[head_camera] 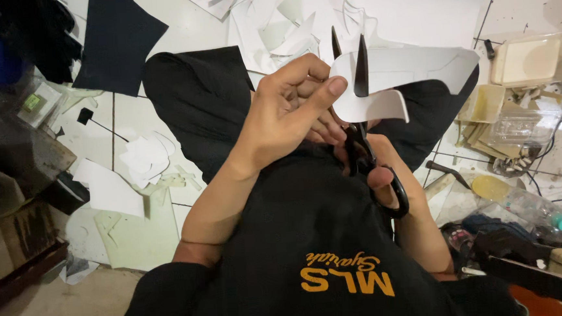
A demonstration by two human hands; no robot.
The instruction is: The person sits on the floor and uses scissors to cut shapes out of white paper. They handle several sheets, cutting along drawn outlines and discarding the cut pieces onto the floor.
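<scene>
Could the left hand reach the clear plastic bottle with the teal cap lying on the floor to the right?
Probably not as things stand: the left hand is pinching the white sheet, and the right hand with the black scissors lies between it and the bottle.

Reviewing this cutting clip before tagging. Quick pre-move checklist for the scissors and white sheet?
1. Left hand grips white sheet: ok.
2. Right hand in the handles of the black scissors: ok.
3. Blades open, sheet between them: ok.
4. Left thumb clear of the blades: not ok, it lies close beside them.
5. Cut line on sheet: cannot tell.
6. Floor tidy: not ok, paper offcuts scattered.
</scene>
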